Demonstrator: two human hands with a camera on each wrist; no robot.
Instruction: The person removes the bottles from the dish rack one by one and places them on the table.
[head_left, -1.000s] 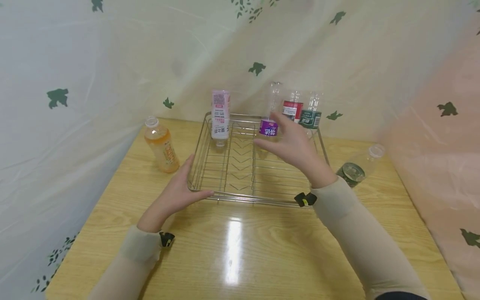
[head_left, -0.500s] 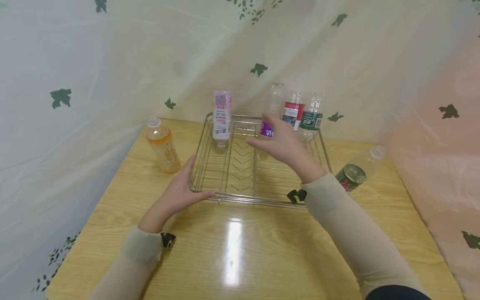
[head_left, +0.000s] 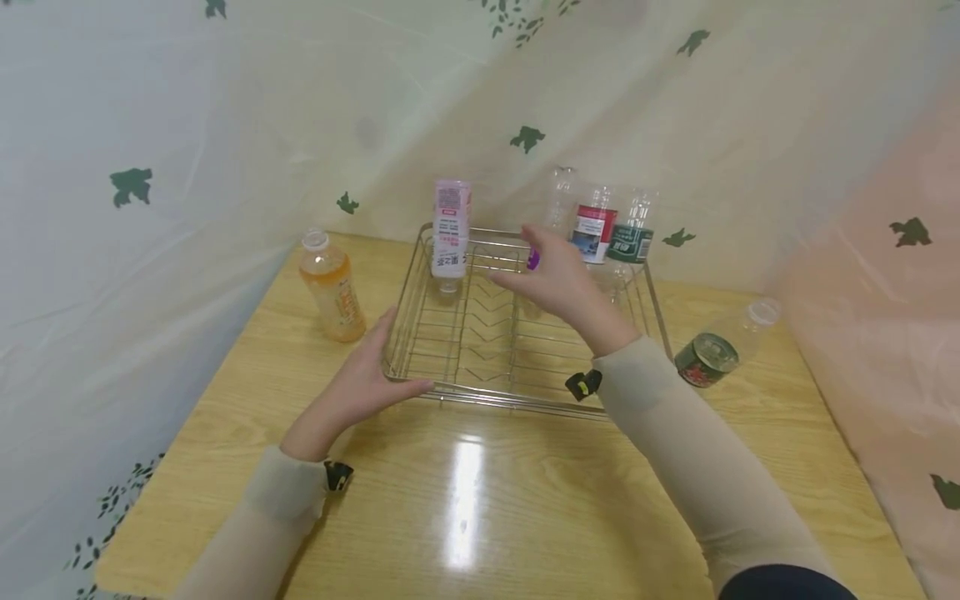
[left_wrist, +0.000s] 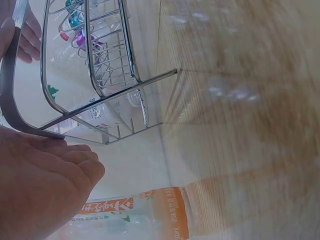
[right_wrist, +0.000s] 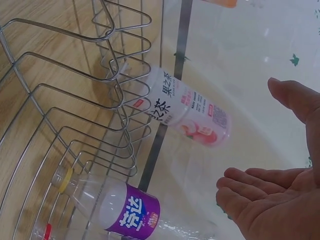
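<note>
My left hand (head_left: 356,379) rests at the front left corner of a wire dish rack (head_left: 487,395), fingers along its left side and thumb along the front rail. Over the rack, my right hand (head_left: 566,287) holds nothing, its thumb and fingers apart. Behind it, a clear bottle with a purple label (right_wrist: 135,212) stands upside down in the rack, mostly hidden in the head view. A pink-and-white bottle (head_left: 451,229) stands cap down at the back left. Two more upturned bottles, one red-labelled (head_left: 595,233) and one green-labelled (head_left: 630,243), are at the back right.
An orange-tinted bottle (head_left: 333,292) stands on the wooden table (head_left: 390,517) left of the rack, near my left fingers. Right of the rack is a clear bottle with a dark green label (head_left: 708,358) and white cap. A patterned curtain (head_left: 420,100) hangs behind.
My right hand has moved left and now covers most of the purple label. The left hand keeps its place at the rack corner. The head view has shifted slightly.
</note>
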